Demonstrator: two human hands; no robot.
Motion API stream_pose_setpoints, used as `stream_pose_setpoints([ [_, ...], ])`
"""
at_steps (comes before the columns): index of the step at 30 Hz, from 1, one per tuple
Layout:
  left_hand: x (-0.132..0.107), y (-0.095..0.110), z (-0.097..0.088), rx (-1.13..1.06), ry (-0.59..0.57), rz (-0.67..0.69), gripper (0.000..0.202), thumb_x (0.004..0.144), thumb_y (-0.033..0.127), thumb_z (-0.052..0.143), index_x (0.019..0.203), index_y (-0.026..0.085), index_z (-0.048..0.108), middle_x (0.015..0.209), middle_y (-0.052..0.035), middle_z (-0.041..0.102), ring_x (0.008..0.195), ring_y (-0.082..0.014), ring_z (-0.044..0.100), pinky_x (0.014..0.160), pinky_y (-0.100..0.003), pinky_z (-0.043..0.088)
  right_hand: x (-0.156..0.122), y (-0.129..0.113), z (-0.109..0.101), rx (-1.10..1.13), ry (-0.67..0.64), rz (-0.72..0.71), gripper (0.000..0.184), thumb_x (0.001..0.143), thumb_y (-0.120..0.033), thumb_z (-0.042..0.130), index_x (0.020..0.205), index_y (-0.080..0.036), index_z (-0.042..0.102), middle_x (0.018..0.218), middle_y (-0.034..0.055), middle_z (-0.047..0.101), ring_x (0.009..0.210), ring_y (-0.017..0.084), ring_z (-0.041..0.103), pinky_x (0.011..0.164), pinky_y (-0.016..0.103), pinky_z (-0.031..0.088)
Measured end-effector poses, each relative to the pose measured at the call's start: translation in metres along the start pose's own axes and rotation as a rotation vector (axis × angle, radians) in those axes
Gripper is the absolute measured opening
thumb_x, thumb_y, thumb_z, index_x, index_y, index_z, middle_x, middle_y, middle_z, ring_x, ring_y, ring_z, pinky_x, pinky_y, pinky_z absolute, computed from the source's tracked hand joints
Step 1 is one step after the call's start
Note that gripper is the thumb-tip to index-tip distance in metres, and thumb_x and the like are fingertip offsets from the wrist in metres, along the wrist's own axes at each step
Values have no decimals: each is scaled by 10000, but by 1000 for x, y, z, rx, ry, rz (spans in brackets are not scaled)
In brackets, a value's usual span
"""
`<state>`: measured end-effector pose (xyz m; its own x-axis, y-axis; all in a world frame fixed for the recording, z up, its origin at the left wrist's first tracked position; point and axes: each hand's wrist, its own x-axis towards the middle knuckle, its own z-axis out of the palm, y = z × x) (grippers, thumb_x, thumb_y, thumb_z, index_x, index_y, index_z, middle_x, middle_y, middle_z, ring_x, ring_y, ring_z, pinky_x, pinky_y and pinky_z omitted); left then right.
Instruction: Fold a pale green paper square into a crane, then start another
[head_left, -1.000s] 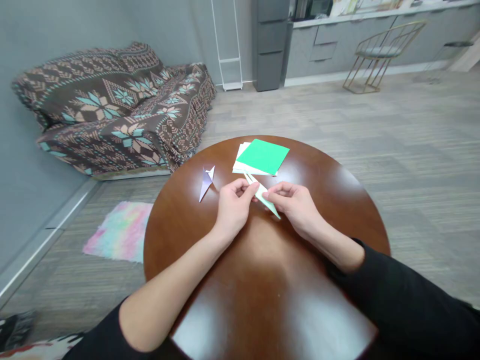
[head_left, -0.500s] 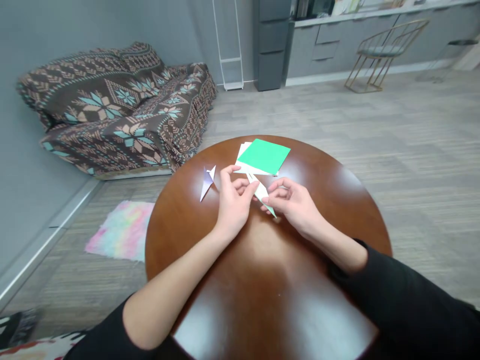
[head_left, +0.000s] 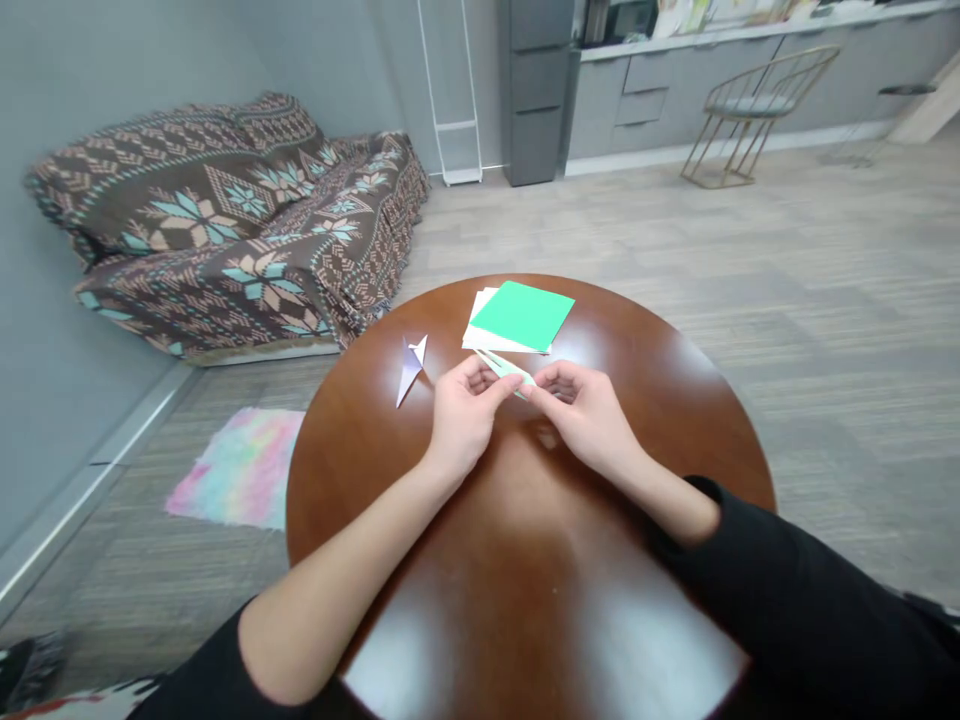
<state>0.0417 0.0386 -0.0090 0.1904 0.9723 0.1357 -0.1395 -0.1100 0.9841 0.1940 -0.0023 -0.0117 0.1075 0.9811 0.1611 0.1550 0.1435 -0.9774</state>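
Observation:
Between my two hands is a small, narrow piece of folded origami paper (head_left: 504,365), whitish and pale green. My left hand (head_left: 466,410) pinches it between thumb and fingers from the left. From the right, my right hand (head_left: 581,405) grips its near end, thumb close to the left thumb, hiding that end. Just beyond the hands lies a stack of square paper with a green sheet (head_left: 523,315) on top and white sheets (head_left: 480,338) showing beneath. A folded purple and white paper figure (head_left: 411,370) stands left of my left hand.
Everything rests on a round brown wooden table (head_left: 525,540) with a glossy top. A sofa under a patterned cover (head_left: 247,220) stands beyond it at left, near a pastel rug (head_left: 236,468). A gold-framed chair (head_left: 754,110) is at the far right.
The folded paper's pointed near end, sticking out below my right fingers before, is now folded up or covered. My right fingers have closed in, bringing both thumbs together.

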Motion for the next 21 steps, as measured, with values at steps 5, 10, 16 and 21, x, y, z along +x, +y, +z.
stream_pose_setpoints([
  [5,0,2,-1,3,31,9,333,731,247,813,977,180,600,795,-12,732,727,-159,688,757,-285,523,1,-5,1,281,-6,236,371,684,-431,867,820,-192,618,697,16,716,639,168,646,649,309,502],
  [10,1,3,-2,-28,127,34,549,732,224,816,1076,260,390,757,46,697,688,-158,702,739,-287,517,0,-7,3,261,3,180,324,718,-400,845,798,-201,601,683,19,723,674,186,693,690,320,531],
  [16,0,9,-3,135,56,180,159,821,217,734,802,191,578,798,7,659,757,-129,655,747,-241,499,0,-4,2,194,-73,168,254,777,-399,778,746,-174,665,685,37,716,642,167,647,645,302,491],
  [21,3,8,-6,164,-11,74,119,819,203,702,921,162,748,918,-53,746,855,-177,687,828,-291,521,1,0,2,226,-145,214,283,810,-436,737,737,-168,686,668,12,655,610,150,594,642,311,499],
])
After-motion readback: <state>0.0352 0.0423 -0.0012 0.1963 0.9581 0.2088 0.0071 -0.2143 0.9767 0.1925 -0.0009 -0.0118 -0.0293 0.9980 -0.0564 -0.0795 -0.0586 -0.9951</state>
